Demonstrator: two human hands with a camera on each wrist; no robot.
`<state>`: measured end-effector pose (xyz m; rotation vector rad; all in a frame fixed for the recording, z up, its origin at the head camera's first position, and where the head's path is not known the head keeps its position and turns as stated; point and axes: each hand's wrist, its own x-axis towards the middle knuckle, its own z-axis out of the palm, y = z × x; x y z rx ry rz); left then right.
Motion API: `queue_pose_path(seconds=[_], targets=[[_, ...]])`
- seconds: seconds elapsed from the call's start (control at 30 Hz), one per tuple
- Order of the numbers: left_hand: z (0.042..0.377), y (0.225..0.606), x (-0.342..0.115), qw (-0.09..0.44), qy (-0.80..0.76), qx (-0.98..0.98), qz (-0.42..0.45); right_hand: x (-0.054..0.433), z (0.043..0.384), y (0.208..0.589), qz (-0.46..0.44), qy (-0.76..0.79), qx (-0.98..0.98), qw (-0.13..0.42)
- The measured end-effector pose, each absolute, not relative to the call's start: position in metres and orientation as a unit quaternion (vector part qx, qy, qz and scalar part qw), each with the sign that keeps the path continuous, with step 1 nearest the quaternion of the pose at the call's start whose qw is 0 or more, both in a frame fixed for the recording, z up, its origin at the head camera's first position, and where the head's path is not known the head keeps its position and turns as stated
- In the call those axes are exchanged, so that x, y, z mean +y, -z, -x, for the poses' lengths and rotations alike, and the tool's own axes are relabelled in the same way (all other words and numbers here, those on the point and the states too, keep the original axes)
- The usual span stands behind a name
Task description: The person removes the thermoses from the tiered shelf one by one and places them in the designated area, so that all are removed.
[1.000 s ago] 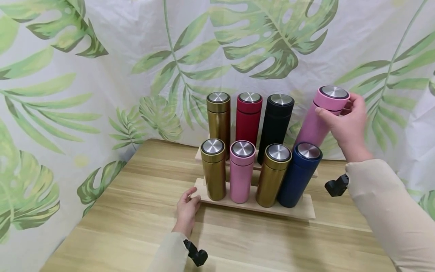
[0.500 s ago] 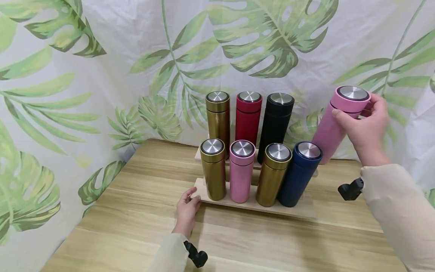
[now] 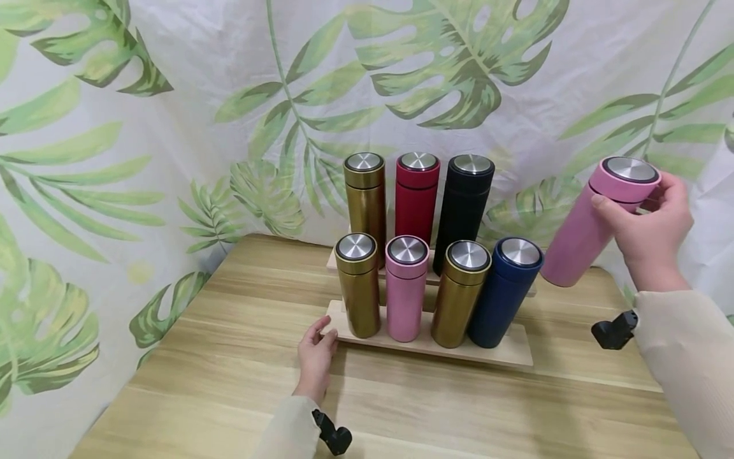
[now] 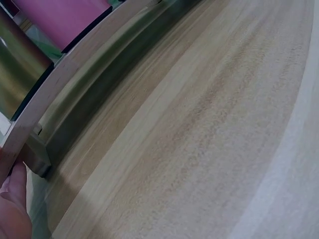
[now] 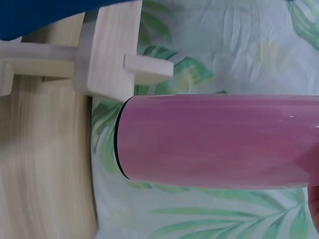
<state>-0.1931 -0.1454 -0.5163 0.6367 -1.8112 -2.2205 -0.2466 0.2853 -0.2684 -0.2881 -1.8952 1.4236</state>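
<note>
My right hand [image 3: 654, 233] grips a pink thermos [image 3: 593, 223] near its lid, thumb on the near side. The thermos is tilted, its base toward the lower left, in the air to the right of a two-tier wooden rack [image 3: 518, 350]. The right wrist view shows its pink body [image 5: 214, 142] beside the rack's end. At the rack's left end, my left hand [image 3: 315, 357] pinches the lower shelf's edge; its fingers [image 4: 17, 184] show under the board in the left wrist view. Part of the right fingers is hidden behind the thermos.
On the lower shelf stand a gold thermos [image 3: 359, 290], a second pink thermos [image 3: 406, 293], another gold thermos [image 3: 459, 299] and a blue thermos [image 3: 504, 296]. Behind, on the upper shelf, are gold [image 3: 367, 204], red [image 3: 417, 197] and black thermoses [image 3: 463, 204]. A leaf-print cloth [image 3: 172, 140] hangs behind the table [image 3: 229, 357].
My right hand has carried the pink thermos to the right, away from the black one and the upper shelf's right end. The left hand stays at the rack's edge.
</note>
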Motion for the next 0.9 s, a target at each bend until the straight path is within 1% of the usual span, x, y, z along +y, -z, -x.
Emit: queue_pose_path(seconds=[0.23,0.63,0.77,0.9], targets=[[0.194,0.519,-0.148,0.100,0.753,-0.613,-0.216,0.299,0.244,0.280,0.139,-0.552,-0.732,0.375],[0.191,0.517,-0.149,0.100,0.752,-0.615,-0.215,0.328,0.242,0.316,0.232,-0.522,-0.746,0.343],[0.193,0.516,-0.148,0.095,0.751,-0.617,-0.213,0.336,0.242,0.325,0.253,-0.530,-0.730,0.350],[0.193,0.516,-0.146,0.093,0.754,-0.614,-0.215,0.344,0.241,0.333,0.272,-0.549,-0.712,0.343]])
